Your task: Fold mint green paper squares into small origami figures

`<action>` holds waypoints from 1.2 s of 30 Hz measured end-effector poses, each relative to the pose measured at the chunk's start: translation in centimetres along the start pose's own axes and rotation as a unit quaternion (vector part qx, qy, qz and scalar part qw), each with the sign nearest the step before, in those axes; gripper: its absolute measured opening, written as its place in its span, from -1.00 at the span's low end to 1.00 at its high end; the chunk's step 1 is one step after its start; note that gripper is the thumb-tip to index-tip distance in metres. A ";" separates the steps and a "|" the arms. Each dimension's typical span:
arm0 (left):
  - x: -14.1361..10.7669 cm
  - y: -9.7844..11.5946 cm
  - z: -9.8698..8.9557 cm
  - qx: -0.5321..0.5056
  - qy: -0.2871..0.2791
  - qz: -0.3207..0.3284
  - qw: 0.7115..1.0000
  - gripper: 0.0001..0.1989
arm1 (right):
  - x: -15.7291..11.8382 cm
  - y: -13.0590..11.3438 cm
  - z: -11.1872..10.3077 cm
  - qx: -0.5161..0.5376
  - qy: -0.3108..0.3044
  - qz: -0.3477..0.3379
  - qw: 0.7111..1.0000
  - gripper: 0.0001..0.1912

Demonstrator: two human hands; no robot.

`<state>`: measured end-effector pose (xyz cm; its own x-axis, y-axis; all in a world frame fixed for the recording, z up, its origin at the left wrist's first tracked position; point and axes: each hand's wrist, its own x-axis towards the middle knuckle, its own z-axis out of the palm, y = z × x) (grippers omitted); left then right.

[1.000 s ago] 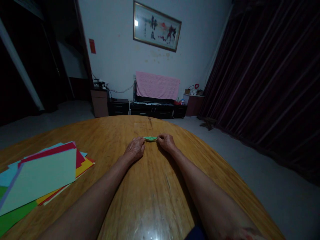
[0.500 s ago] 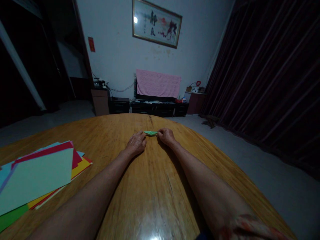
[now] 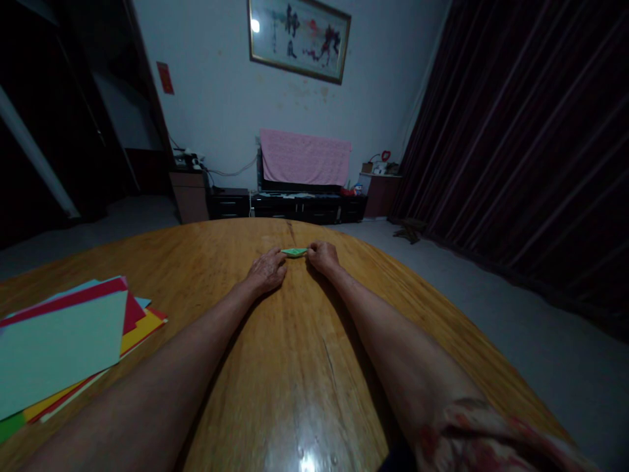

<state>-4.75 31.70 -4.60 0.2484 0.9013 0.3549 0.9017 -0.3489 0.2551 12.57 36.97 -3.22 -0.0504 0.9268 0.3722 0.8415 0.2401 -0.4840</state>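
A small folded green paper [image 3: 295, 252] lies between my two hands near the far side of the round wooden table [image 3: 275, 367]. My left hand [image 3: 268, 269] has its fingers closed on the paper's left tip. At the right tip, the bent fingers of my right hand [image 3: 323, 257] pinch the paper. Both forearms stretch forward over the tabletop.
A stack of coloured paper sheets [image 3: 63, 347] lies on the table at the left. Beyond the table stand a low black cabinet [image 3: 280, 207] and a screen draped with a pink towel [image 3: 305, 157]. Dark curtains [image 3: 515, 151] hang at the right.
The whole view has shifted slightly, so the hands, paper and room appear a little higher and further left. Both hands still hold the green paper's ends.
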 end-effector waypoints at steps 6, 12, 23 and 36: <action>0.8 0.3 -0.1 0.015 -0.027 -0.003 1.000 -0.70 | -0.1 -0.4 -0.2 -0.019 0.000 0.046 0.999 -0.75; 1.3 0.4 0.3 0.025 -0.027 -0.012 0.999 -0.66 | 0.4 0.0 -0.2 -0.005 0.005 0.054 0.998 -0.75; 2.0 0.6 0.3 0.018 -0.035 -0.025 0.999 -0.66 | 0.9 -0.6 -0.2 -0.024 -0.002 0.082 0.996 -0.74; 2.2 0.6 0.5 0.018 -0.034 -0.030 0.999 -0.62 | 1.0 -0.7 -0.1 -0.029 -0.023 0.099 0.994 -0.72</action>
<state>-3.50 33.58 -4.09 0.2161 0.9359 0.2781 0.9273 -0.2859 0.2416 12.03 37.72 -2.40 0.0954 0.9666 0.2378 0.8667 0.0369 -0.4975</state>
